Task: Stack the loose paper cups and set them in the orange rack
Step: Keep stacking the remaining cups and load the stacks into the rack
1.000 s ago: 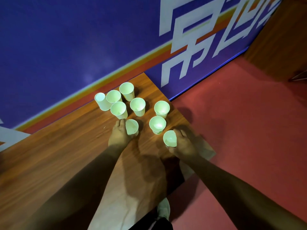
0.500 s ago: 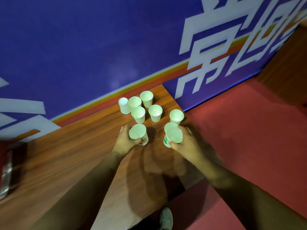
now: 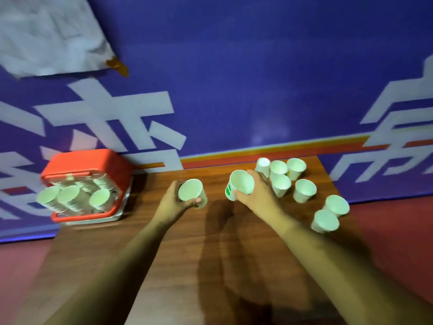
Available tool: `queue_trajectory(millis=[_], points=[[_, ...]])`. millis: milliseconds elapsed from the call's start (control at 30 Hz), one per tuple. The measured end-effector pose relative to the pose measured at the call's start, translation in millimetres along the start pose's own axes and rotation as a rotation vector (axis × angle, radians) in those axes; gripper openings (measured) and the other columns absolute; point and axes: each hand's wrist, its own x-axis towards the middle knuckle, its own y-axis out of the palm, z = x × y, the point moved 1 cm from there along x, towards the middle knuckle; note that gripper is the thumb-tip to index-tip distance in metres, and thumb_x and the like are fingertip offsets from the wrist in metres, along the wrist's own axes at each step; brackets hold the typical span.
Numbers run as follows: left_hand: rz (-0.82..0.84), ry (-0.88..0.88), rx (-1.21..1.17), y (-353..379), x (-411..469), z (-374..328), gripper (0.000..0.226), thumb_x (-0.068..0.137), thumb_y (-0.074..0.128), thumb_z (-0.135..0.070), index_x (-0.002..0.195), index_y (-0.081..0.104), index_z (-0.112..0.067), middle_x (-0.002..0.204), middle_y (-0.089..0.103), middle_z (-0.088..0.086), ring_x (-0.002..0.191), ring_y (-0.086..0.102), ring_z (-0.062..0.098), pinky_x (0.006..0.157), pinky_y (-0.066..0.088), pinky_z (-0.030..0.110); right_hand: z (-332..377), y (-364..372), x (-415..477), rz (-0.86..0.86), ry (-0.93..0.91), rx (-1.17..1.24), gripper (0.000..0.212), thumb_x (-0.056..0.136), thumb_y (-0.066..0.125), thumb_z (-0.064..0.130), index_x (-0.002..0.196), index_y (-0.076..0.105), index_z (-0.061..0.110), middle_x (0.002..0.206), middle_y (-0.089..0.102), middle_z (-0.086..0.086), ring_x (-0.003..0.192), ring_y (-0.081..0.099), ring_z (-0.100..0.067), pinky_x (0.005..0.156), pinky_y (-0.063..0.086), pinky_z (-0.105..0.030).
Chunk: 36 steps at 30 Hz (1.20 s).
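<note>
Your left grip (image 3: pixel 173 202) is curling round one white paper cup (image 3: pixel 190 193) over the brown wooden surface (image 3: pixel 210 259). Your right grip (image 3: pixel 257 195) is clasping a second white paper cup (image 3: pixel 241 186).

Event venue: lettered banner (image 3: pixel 234 78), red carpet (image 3: pixel 393 221)

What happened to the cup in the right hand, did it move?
Yes. The right hand now holds the cup up off the table, left of the loose cups it stood beside, nearer the orange rack.
</note>
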Motion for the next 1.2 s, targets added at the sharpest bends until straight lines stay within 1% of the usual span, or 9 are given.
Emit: queue_trajectory(millis=[167,267,333,467,533,733,833,1000,1200], points=[[-0.159,-0.035,0.018,-104,-12,52,0.081,0.068,0.086,-0.051,0.132,0.050,-0.018,0.125,0.059,-0.001,0.112,0.058,0.014,0.082,0.046,0.018,81,80,12,0.095,-0.075,0.034,0.077,0.072,0.081,0.038,0.137,0.044,0.023,0.134,0.048,0.003,0.121,0.049,-0.017,0.097,0.050,-0.041],[-0.258,-0.061,0.035,-160,-16,86,0.083,0.060,0.079,-0.064,0.126,0.052,-0.022,0.124,0.056,0.000,0.113,0.057,0.017,0.090,0.052,0.031,121,127,16,0.139,-0.104,0.032,0.075,0.073,0.082,0.035,0.136,0.044,0.024,0.132,0.048,0.004,0.119,0.048,-0.016,0.094,0.052,-0.040],[-0.342,-0.078,0.064,-192,-15,108,0.079,0.061,0.079,-0.058,0.126,0.052,-0.021,0.123,0.053,0.003,0.115,0.054,0.019,0.095,0.049,0.037,143,157,18,0.163,-0.116,0.030,0.075,0.072,0.082,0.036,0.135,0.044,0.026,0.131,0.048,0.005,0.119,0.048,-0.015,0.093,0.053,-0.039],[-0.470,-0.161,0.084,-245,-3,148,0.079,0.071,0.089,-0.031,0.135,0.047,-0.009,0.128,0.047,0.010,0.124,0.048,0.026,0.108,0.041,0.043,176,212,22,0.190,-0.111,0.008,0.075,0.073,0.082,0.038,0.136,0.042,0.027,0.133,0.047,0.006,0.120,0.047,-0.015,0.094,0.053,-0.037],[-0.493,-0.172,0.082,-262,8,164,0.078,0.073,0.088,-0.030,0.135,0.046,-0.011,0.132,0.048,0.011,0.124,0.049,0.027,0.109,0.040,0.046,187,234,25,0.208,-0.103,-0.002,0.075,0.074,0.081,0.039,0.137,0.041,0.029,0.133,0.047,0.007,0.120,0.047,-0.014,0.092,0.054,-0.035],[-0.464,-0.168,0.146,-278,39,188,0.080,0.074,0.087,-0.031,0.138,0.045,-0.006,0.135,0.050,0.013,0.125,0.047,0.027,0.099,0.035,0.030,204,276,34,0.241,-0.075,-0.027,0.074,0.077,0.080,0.037,0.138,0.039,0.031,0.132,0.045,0.009,0.120,0.047,-0.015,0.088,0.056,-0.029],[-0.409,-0.171,0.177,-278,50,200,0.078,0.074,0.087,-0.030,0.137,0.047,-0.007,0.133,0.050,0.014,0.122,0.049,0.028,0.100,0.038,0.033,210,288,40,0.231,-0.062,-0.043,0.072,0.078,0.080,0.036,0.137,0.039,0.030,0.132,0.045,0.008,0.118,0.046,-0.013,0.085,0.054,-0.025],[-0.282,-0.186,0.241,-271,63,221,0.079,0.068,0.090,-0.021,0.133,0.050,-0.004,0.125,0.051,0.017,0.115,0.052,0.035,0.098,0.040,0.037,220,308,50,0.211,-0.032,-0.030,0.073,0.077,0.081,0.034,0.138,0.042,0.027,0.133,0.047,0.006,0.121,0.047,-0.015,0.087,0.053,-0.026],[-0.162,-0.222,0.350,-263,74,248,0.076,0.069,0.088,-0.027,0.134,0.053,-0.012,0.126,0.052,0.013,0.114,0.055,0.036,0.095,0.045,0.043,230,335,57,0.210,-0.052,-0.030,0.074,0.075,0.082,0.032,0.138,0.043,0.025,0.133,0.046,0.005,0.119,0.046,-0.012,0.085,0.050,-0.024]])
